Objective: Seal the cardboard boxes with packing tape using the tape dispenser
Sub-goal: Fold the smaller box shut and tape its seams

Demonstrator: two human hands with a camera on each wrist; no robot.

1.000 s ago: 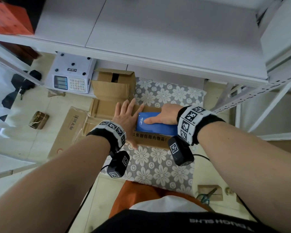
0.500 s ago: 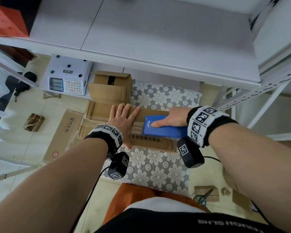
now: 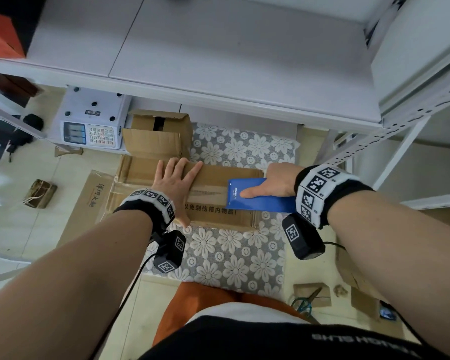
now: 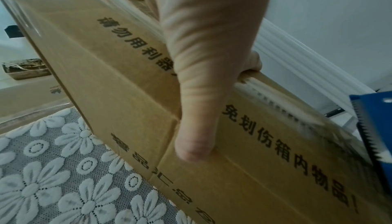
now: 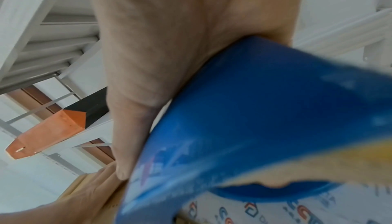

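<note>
A brown cardboard box point(image 3: 216, 178) with black printed characters lies on a flower-patterned cloth point(image 3: 234, 258). My left hand point(image 3: 177, 183) lies flat on the box's left half with its fingers spread; its thumb point(image 4: 195, 143) hangs over the near side. My right hand point(image 3: 273, 181) grips the blue tape dispenser point(image 3: 257, 197) at the box's right end, thumb laid along its top. A strip of clear tape point(image 3: 205, 194) runs along the centre seam between the two hands. The dispenser's toothed blade point(image 4: 364, 135) shows in the left wrist view, and its blue body point(image 5: 254, 118) fills the right wrist view.
A second box point(image 3: 157, 136) with open flaps stands behind, beside a white electronic scale point(image 3: 94, 120). A flattened carton point(image 3: 89, 201) lies on the floor at left. White metal shelving point(image 3: 218, 53) hangs overhead. Scissors point(image 3: 307, 300) lie on the floor at lower right.
My right hand has drawn the blue dispenser rightward along the seam toward the box's right end, leaving tape behind it. My left hand has stayed flat on the left half.
</note>
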